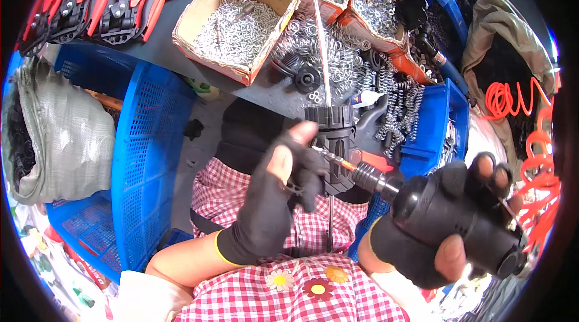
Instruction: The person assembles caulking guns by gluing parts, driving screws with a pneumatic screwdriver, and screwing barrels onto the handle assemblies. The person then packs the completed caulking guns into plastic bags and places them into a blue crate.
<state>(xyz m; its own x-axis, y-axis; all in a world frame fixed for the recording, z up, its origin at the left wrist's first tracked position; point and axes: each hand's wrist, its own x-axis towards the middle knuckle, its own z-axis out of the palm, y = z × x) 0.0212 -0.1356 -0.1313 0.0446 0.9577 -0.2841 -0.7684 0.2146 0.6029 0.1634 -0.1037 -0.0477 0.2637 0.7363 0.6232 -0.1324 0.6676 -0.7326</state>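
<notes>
A black ribbed plastic body [336, 141] with a red lever [375, 161] sits on a long thin metal rod [319, 38] in front of me. My right hand [416, 249], in a black fingerless glove, is wrapped round a black power screwdriver [461, 213]. Its bit [338, 161] points left across the front of the plastic body. Close to the bit's tip, my left hand [271, 195], gloved likewise, has its fingers curled beside the plastic body. Some of those fingers are blurred, and what they hold is hidden.
On the dark bench [241, 97] lie a carton of small metal parts [241, 29], loose springs [392, 99] and a small white bottle [365, 99]. Red-handled tools [120, 2] line the far left. Blue crates [148, 159] stand left; orange coiled hose [512, 99] hangs right.
</notes>
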